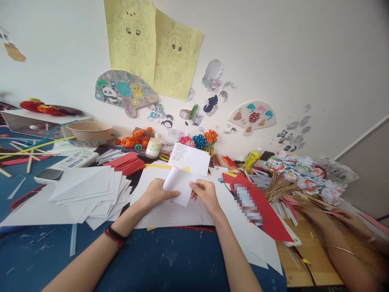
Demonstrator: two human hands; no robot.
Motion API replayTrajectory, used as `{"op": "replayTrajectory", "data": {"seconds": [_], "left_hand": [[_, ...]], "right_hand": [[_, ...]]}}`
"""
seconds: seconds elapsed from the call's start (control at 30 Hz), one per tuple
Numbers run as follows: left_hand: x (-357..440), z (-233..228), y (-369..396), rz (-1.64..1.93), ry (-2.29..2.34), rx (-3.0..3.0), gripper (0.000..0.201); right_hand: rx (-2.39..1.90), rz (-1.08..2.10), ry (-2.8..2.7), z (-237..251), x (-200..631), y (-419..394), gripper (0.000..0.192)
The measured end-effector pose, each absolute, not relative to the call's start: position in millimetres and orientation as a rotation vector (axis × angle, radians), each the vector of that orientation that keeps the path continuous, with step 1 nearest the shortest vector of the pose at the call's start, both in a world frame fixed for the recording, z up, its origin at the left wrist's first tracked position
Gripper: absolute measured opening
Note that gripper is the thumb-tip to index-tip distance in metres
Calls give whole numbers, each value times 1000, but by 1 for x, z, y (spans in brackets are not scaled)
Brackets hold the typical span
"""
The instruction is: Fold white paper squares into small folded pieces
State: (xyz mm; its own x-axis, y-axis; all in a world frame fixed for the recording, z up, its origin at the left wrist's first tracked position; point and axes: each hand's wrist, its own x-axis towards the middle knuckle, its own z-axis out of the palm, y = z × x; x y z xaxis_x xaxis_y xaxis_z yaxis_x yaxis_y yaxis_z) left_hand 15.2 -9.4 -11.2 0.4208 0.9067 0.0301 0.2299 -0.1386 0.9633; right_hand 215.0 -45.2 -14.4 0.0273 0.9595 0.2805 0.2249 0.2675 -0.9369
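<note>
A small white sheet of paper (182,190) is held up between my two hands, its upper left part curled over. My left hand (159,194) grips its left side, thumb across the front. At the right edge my right hand (204,192) pinches the sheet between thumb and fingers. Beneath lie larger white sheets (188,217) on the blue table. Just behind the held piece stands a white card with handwritten lines (194,161). To the left spreads a pile of folded white papers (88,188), with a stack of red papers (130,163) behind it.
On the right, another person's hands (346,219) work above a wooden table (313,263). Near them are a red sheet (273,219) and a bundle of paper flowers on sticks (291,174). A glue bottle (153,146), bowl (90,132) and yellow bottle (251,160) stand along the wall.
</note>
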Motion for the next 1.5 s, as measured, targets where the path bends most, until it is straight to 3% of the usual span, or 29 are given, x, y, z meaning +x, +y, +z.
{"op": "replayTrajectory", "data": {"seconds": [0.7,1.5], "left_hand": [[19,-4,-18,884,992,1589,45],[10,2,-11,1017,902,1283,32]], "right_hand": [[-1181,948,-1468,-19,212,-47,35],[-1139,1211,-1379,-14,217,-49,29]]}}
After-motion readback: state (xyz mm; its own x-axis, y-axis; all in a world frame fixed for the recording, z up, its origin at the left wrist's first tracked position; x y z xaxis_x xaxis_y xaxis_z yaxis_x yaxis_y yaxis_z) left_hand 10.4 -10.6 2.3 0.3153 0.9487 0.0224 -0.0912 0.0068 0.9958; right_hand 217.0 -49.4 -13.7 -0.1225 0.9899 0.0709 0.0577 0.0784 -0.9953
